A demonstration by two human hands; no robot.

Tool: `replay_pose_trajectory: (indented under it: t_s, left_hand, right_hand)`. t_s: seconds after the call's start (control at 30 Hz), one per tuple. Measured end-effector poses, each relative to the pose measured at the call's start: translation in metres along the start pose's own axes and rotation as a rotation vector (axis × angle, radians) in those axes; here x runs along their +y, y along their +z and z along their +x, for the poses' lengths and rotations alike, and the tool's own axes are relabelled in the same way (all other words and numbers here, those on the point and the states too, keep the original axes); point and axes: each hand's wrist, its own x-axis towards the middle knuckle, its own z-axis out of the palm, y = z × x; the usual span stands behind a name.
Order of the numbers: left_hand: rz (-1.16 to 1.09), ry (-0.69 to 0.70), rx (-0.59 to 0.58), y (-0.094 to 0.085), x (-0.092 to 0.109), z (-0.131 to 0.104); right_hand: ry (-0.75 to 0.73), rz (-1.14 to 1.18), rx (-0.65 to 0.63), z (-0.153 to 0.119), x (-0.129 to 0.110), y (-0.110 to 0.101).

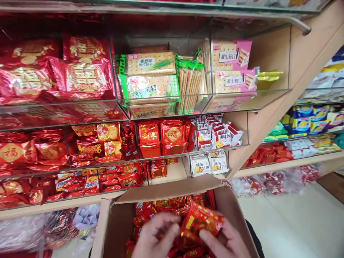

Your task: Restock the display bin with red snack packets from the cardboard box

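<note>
Nearest the camera, at the bottom centre of the frame, are two bare hands. The right hand (228, 239) grasps a red packet (201, 223) between thumb and fingers, holding it tilted above an open box. The left hand (158, 234), blurred, is just beside the packet's left edge with its fingers bent; whether they pinch that edge or are free, I cannot tell.

The wooden shelf (268, 111) is largest, filling the frame from upper left to upper right, its tiers fronted with clear panels. A second shelf (282, 167) stands at the right edge, above pale floor (295, 222) at lower right. The box (158, 190), cardboard, occupies the bottom centre, one flap up against the shelf, with red packs (163, 205) inside, some gold-printed.

Clear bags (21, 229) lie at lower left under the shelf. A metal rail (242, 16) crosses the top of the frame. Big red packs with gold characters (86, 77) fill the upper left; green-edged crackers (150, 86) sit upper centre, with pink-ended crackers (233, 68) to their right. Smaller still, red-and-white packs (221, 135) sit right of centre, and white packs (201, 166) below them. A little yellow packet (271, 76) lies at upper right.
</note>
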Motion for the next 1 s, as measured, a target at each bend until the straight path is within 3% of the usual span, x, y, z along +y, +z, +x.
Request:
replay_pose_trajectory:
  t_s: [0.07, 0.13, 0.2, 0.27, 0.37, 0.5, 0.63, 0.77, 1.0]
  left_hand:
    - [0.341, 0.204, 0.154, -0.041, 0.017, 0.010]
    - [0.617, 0.273, 0.259, -0.081, 0.023, 0.025]
    - [0.795, 0.160, 0.285, -0.110, 0.016, 0.039]
    - [0.914, -0.022, 0.236, -0.124, 0.003, 0.049]
    - [1.019, -0.182, 0.256, -0.123, -0.013, 0.053]
    - [1.058, -0.216, 0.325, -0.117, -0.017, 0.048]
    - [0.999, -0.202, 0.328, -0.119, -0.017, 0.046]
    - [0.962, -0.171, 0.344, -0.120, -0.018, 0.045]
    - [0.965, -0.119, 0.332, -0.119, -0.021, 0.046]
  right_hand:
    - [-0.305, -0.365, 0.003, 0.016, -0.031, -0.013]
    - [-0.573, -0.730, -0.055, 0.039, -0.056, -0.020]
    - [-0.672, -1.005, -0.170, 0.067, -0.070, -0.015]
    - [-0.665, -1.184, -0.299, 0.097, -0.072, -0.001]
    - [-0.562, -1.368, -0.456, 0.144, -0.057, 0.029]
    - [-0.428, -1.492, -0.607, 0.197, -0.024, 0.070]
    - [-0.406, -1.500, -0.684, 0.227, 0.010, 0.104]
    - [-0.416, -1.496, -0.635, 0.238, 0.033, 0.115]
    - [-0.340, -1.476, -0.458, 0.247, 0.059, 0.112]
